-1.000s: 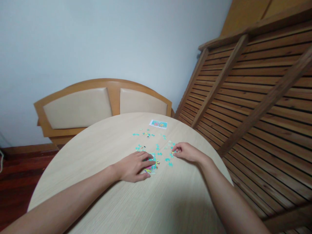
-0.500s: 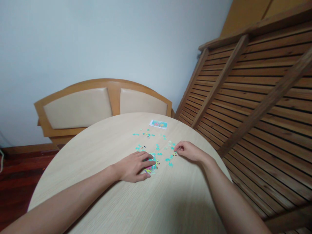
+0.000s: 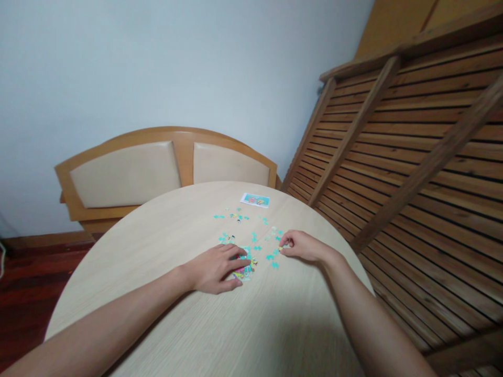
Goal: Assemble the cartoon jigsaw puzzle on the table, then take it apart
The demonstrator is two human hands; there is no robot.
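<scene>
My left hand [image 3: 220, 267] lies flat with fingers spread over a joined patch of jigsaw puzzle [image 3: 247, 271], hiding much of it. Pink, yellow and turquoise show at the patch's right and lower edges. My right hand [image 3: 301, 245] has its thumb and fingertips closed on a small yellowish jigsaw piece [image 3: 280, 249], low over the table. Loose turquoise pieces [image 3: 270, 257] lie just left of that hand, and others [image 3: 257, 248] sit between the two hands. A colourful piece [image 3: 254, 260] is by my left fingertips.
Farther back on the round wooden table [image 3: 157, 241] lie more scattered pieces [image 3: 236, 215] and a printed picture card [image 3: 255, 200]. Beyond the table is a padded headboard [image 3: 126, 175] against the wall. A slatted wooden frame [image 3: 393, 152] leans at the right.
My right hand has shifted slightly down and its fingers have closed on the yellowish piece that lay below them. My left hand has stayed in place.
</scene>
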